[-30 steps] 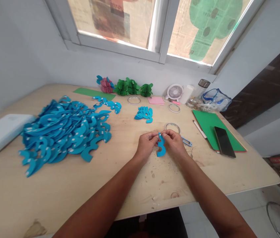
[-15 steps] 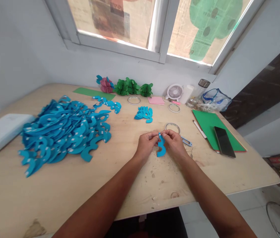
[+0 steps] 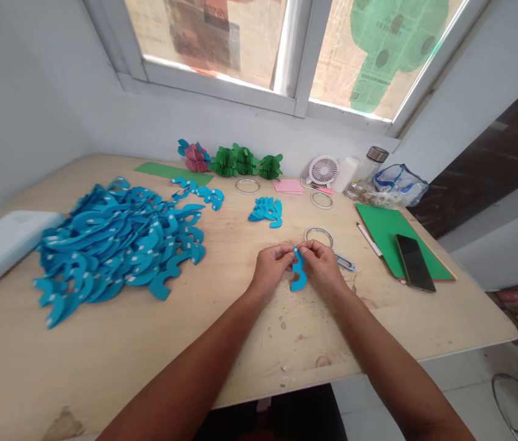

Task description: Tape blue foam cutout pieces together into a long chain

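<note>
A curved blue paper cutout hangs between my hands above the table, its top end pinched by the fingers of both. My left hand grips it from the left, thumb and fingertips together. From the other side my right hand pinches the same end. The fingertips partly hide the top of the cutout, where a small white patch shows. Beyond the hands lies a small fanned stack of blue cutouts. To the left spreads a large heap of similar blue cutouts with white squares on them.
A tape ring and a blue-grey cutter lie just past my right hand. Further right are a marker, a green sheet and a phone. Green paper figures and a small fan stand along the wall.
Almost nothing differs. Both hands keep their pinch on the blue paper cutout, whose lower end has shifted very slightly.
</note>
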`<act>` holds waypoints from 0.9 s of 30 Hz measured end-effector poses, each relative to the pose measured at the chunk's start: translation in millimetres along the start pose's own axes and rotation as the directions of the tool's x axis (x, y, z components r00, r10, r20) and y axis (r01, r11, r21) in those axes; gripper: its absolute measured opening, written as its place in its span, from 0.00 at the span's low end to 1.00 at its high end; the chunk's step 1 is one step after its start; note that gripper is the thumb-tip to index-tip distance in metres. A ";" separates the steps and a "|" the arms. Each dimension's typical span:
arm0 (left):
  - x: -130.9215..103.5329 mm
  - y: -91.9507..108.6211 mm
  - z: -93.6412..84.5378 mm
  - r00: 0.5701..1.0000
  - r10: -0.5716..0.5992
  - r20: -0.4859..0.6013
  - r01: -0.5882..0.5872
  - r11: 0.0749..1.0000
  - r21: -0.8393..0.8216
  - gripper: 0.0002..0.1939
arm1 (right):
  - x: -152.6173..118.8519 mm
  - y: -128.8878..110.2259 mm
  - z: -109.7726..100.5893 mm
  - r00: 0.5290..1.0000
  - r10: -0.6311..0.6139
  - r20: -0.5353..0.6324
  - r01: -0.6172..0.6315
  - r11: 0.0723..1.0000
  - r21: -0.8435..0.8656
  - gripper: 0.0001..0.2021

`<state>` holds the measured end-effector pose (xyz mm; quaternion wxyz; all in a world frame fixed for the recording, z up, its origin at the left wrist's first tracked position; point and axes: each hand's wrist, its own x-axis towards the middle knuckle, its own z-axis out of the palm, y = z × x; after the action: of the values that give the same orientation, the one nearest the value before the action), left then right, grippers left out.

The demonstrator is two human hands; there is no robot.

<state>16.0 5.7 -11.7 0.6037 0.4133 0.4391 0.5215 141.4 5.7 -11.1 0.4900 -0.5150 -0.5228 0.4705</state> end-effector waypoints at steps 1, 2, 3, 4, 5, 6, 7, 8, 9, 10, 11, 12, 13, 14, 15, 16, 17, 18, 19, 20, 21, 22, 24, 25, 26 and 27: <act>-0.2 0.1 0.0 1.000 0.001 -0.003 -0.001 1.000 0.001 0.09 | 0.1 -0.2 0.1 1.000 0.005 0.001 -0.005 1.000 0.014 0.12; -0.4 0.1 0.1 1.000 0.004 -0.009 -0.004 1.000 0.001 0.09 | 0.0 -0.5 0.2 1.000 0.011 0.001 -0.011 0.999 0.031 0.12; -0.6 0.3 0.2 1.000 0.007 -0.014 -0.007 1.000 0.002 0.08 | 0.0 -0.8 0.3 1.000 0.018 0.002 -0.018 0.999 0.044 0.12; -0.9 0.4 0.3 1.000 0.009 -0.020 -0.009 1.000 -0.001 0.08 | -0.1 -1.2 0.4 1.000 0.019 0.001 -0.019 0.999 0.046 0.11; -1.3 0.6 0.5 1.000 0.009 -0.025 -0.009 1.000 -0.004 0.08 | -0.2 -1.5 0.5 1.000 0.017 0.000 -0.017 0.999 0.044 0.11; -1.6 0.9 0.7 0.999 0.010 -0.031 -0.010 1.000 -0.007 0.08 | -0.3 -1.7 0.6 1.000 0.014 0.002 -0.014 0.999 0.044 0.11; -2.0 1.2 0.9 0.999 0.011 -0.036 -0.012 1.000 -0.008 0.08 | -0.4 -1.8 0.7 1.000 0.010 0.004 -0.011 0.999 0.044 0.11; -2.4 1.5 1.1 0.999 0.015 -0.040 -0.015 1.000 -0.009 0.07 | -0.4 -1.7 0.7 1.000 0.007 0.005 -0.007 0.999 0.043 0.11; -2.7 1.9 1.3 0.999 0.019 -0.043 -0.020 1.000 -0.007 0.07 | -0.5 -1.5 0.8 1.000 0.004 0.006 -0.005 0.999 0.043 0.11; -2.9 2.2 1.4 0.999 0.023 -0.046 -0.024 1.000 -0.004 0.07 | -0.6 -1.2 0.8 1.000 0.003 0.007 -0.004 0.999 0.042 0.11; -3.0 2.4 1.5 0.998 0.027 -0.049 -0.027 1.000 0.000 0.06 | -0.8 -1.1 0.8 1.000 0.002 0.007 -0.003 0.999 0.040 0.11; -3.0 2.5 1.5 0.998 0.029 -0.053 -0.029 1.000 0.004 0.06 | -1.0 -1.0 0.9 1.000 0.001 0.009 -0.002 0.999 0.038 0.11; -2.7 2.4 1.5 0.998 0.030 -0.057 -0.029 1.000 0.008 0.06 | -1.4 -1.1 0.9 1.000 0.002 0.011 -0.002 0.999 0.038 0.11; -2.3 2.0 1.4 0.998 0.030 -0.061 -0.029 0.999 0.013 0.06 | -1.7 -1.4 1.0 1.000 0.005 0.015 -0.005 0.999 0.040 0.11; -1.7 1.5 1.2 0.998 0.029 -0.063 -0.028 0.999 0.016 0.06 | -2.1 -1.8 1.1 1.000 0.012 0.019 -0.013 0.999 0.042 0.11; -1.0 0.8 1.0 0.998 0.026 -0.065 -0.025 1.000 0.018 0.06 | -2.4 -2.3 1.3 1.000 0.020 0.022 -0.021 0.999 0.041 0.11; -0.3 0.0 0.8 0.997 0.022 -0.068 -0.021 1.000 0.020 0.06 | -2.7 -2.7 1.4 0.999 0.026 0.023 -0.027 0.999 0.038 0.10; 0.5 -0.8 0.5 0.997 0.016 -0.072 -0.015 1.000 0.021 0.05 | -2.8 -3.0 1.6 0.999 0.027 0.024 -0.028 0.999 0.030 0.10; 1.1 -1.7 0.2 0.997 0.010 -0.078 -0.008 1.000 0.021 0.05 | -3.0 -3.1 1.7 1.000 0.021 0.021 -0.021 1.000 0.019 0.10; 1.7 -2.5 -0.1 0.997 0.002 -0.082 0.000 1.000 0.021 0.05 | -3.0 -3.1 1.8 1.000 0.010 0.020 -0.010 1.000 0.002 0.10; 2.2 -3.1 -0.3 0.996 -0.005 -0.084 0.007 1.000 0.020 0.06 | -3.1 -3.1 2.0 1.000 -0.004 0.016 0.004 1.000 -0.016 0.10; 2.5 -3.6 -0.6 0.996 -0.012 -0.083 0.014 1.000 0.018 0.06 | -3.3 -3.0 2.2 1.000 -0.014 0.014 0.014 0.999 -0.033 0.10; 2.7 -4.3 -0.9 0.997 -0.024 -0.075 0.025 1.000 0.013 0.07 | -3.9 -3.4 2.6 1.000 -0.026 0.007 0.026 0.997 -0.068 0.10; 2.6 -4.5 -0.9 0.997 -0.029 -0.071 0.030 0.999 0.010 0.07 | -4.3 -4.0 2.9 1.000 -0.031 0.004 0.031 0.995 -0.090 0.10; 2.4 -4.7 -0.9 0.997 -0.037 -0.069 0.037 0.999 0.006 0.07 | -4.7 -4.7 3.0 0.999 -0.041 0.003 0.041 0.992 -0.115 0.09; 2.2 -4.8 -0.9 0.997 -0.046 -0.068 0.046 0.999 0.001 0.07 | -5.1 -5.5 3.1 0.998 -0.061 0.005 0.061 0.987 -0.146 0.09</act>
<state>16.6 7.4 -16.7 0.5996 0.3859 0.4695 0.5207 137.8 0.6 -6.0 0.4651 -0.5331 -0.5715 0.4157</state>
